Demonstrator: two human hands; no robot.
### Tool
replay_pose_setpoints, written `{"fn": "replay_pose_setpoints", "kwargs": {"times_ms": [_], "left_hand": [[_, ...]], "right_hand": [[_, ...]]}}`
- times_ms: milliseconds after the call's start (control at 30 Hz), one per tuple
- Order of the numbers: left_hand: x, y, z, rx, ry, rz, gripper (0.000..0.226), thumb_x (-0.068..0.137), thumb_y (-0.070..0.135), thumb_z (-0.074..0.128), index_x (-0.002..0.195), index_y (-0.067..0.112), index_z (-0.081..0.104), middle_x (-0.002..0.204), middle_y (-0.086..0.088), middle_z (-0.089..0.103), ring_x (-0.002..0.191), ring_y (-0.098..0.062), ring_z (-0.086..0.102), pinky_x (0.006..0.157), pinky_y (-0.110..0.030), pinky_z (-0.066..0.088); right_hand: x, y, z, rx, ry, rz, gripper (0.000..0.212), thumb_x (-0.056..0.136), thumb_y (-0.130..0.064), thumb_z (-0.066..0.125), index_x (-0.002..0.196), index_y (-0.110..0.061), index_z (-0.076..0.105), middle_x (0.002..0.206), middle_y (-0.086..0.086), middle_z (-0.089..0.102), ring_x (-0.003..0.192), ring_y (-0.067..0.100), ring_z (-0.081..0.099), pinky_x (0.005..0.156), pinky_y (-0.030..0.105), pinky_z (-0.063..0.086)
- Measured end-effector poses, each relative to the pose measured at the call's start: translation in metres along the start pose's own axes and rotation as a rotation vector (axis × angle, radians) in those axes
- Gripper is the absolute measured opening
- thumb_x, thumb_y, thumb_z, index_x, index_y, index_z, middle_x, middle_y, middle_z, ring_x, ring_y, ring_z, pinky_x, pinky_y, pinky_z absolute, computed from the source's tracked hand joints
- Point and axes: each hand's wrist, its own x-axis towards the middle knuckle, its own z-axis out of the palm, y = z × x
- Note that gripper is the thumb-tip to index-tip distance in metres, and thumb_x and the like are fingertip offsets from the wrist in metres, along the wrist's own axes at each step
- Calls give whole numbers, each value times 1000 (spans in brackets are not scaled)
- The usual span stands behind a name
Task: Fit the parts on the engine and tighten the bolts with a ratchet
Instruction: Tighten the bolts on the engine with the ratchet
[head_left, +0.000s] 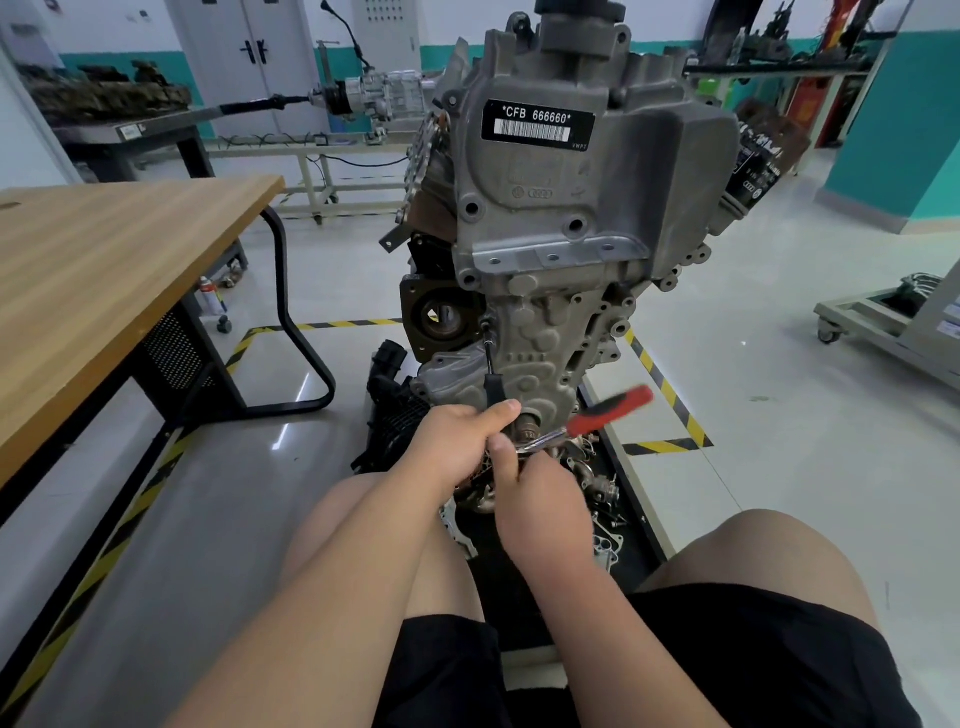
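The cast grey engine (561, 218) stands upright, knobbly and ribbed, beside a wood-topped table (104, 270). Low at its front, the left hand (462, 436) curls round a slim black-handled driver (491, 374) that points upward. The right hand (540, 499) pinches the chrome shank of the ratchet (597, 418), whose red-and-black grip juts rightward beyond the fingers.

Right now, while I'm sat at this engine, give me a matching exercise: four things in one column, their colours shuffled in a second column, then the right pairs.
Things:
1. ratchet handle
2. table top
3. engine label
4. floor tape

Colours:
A. yellow and black stripes
B. black with white lettering
C. red
D. light wood

Pairs: 1-C, 2-D, 3-B, 4-A.
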Motion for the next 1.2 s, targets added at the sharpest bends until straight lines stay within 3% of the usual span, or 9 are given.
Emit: {"fn": "replay_pose_setpoints", "kwargs": {"times_ms": [133, 267, 433, 567, 667, 867, 1000, 1100, 1200], "left_hand": [[1, -1, 0, -16, 0, -5, 58, 79, 51, 72, 37, 25, 40, 40, 10, 37, 33, -7, 34, 46, -25, 29], [-1, -1, -1, 34, 1, 10, 50, 75, 62, 67, 55, 19, 53, 42, 9, 46, 35, -7, 42, 45, -22, 33], [-4, -1, -1, 82, -63, -36, 53, 78, 71, 55, 59, 22, 67, 48, 9, 59, 40, -4, 53, 54, -24, 40], [-1, -2, -1, 67, -44, -43, 54, 82, 65, 56, 51, 22, 62, 51, 7, 55, 47, -9, 51, 57, -27, 41], [-1, -1, -1, 1, -76, -63, 46, 80, 60, 62, 49, 26, 66, 61, -3, 56, 59, -18, 52, 64, -33, 44], [1, -3, 0, 54, -15, -12, 46, 79, 58, 63, 49, 23, 60, 44, 7, 50, 42, -9, 46, 54, -27, 40], [2, -5, -1, 54, 39, 50, 46, 76, 55, 68, 60, 18, 45, 46, 6, 38, 39, -10, 34, 47, -24, 29], [4, -7, -1, 45, 27, 41, 54, 79, 50, 69, 43, 21, 43, 41, 9, 36, 35, -7, 32, 45, -23, 28], [4, -6, -2, 43, -4, 17, 57, 79, 54, 68, 37, 24, 43, 43, 7, 36, 34, -9, 30, 45, -24, 26]], "right_hand": [[8, 5, 1, -170, 55, -69, 49, 93, -66, 28, 75, -23, 43, 65, -10, 46, 61, 13, 47, 50, 30, 29], [1, -2, 6, 592, -92, 160, 57, 99, -55, 35, 66, -13, 54, 47, -4, 48, 45, 18, 49, 56, 35, 45], [-1, -4, 2, 1579, -494, 633, 59, 98, -60, 34, 66, -15, 53, 44, -5, 30, 32, 11, 28, 39, 19, 38], [-5, -3, -1, 2021, -761, 708, 61, 99, -54, 31, 61, -13, 53, 37, -5, 34, 27, 9, 27, 37, 20, 39], [-5, -5, -1, 2083, -835, 686, 60, 98, -51, 30, 60, -11, 51, 35, -3, 35, 28, 8, 24, 37, 21, 39], [-3, -11, 2, 1740, -610, 696, 60, 97, -62, 34, 61, -17, 52, 39, -7, 30, 27, 9, 27, 36, 17, 36], [-2, -6, 4, 856, -203, 380, 60, 99, -58, 34, 68, -12, 56, 42, -3, 42, 36, 16, 42, 50, 29, 43], [3, 1, -7, 13, -62, 12, 59, 96, -63, 30, 65, -17, 51, 60, -2, 54, 61, 22, 57, 58, 34, 42], [14, 3, -13, -321, -20, -46, 59, 94, -68, 26, 63, -20, 43, 65, -3, 51, 64, 21, 53, 53, 32, 35]]}}
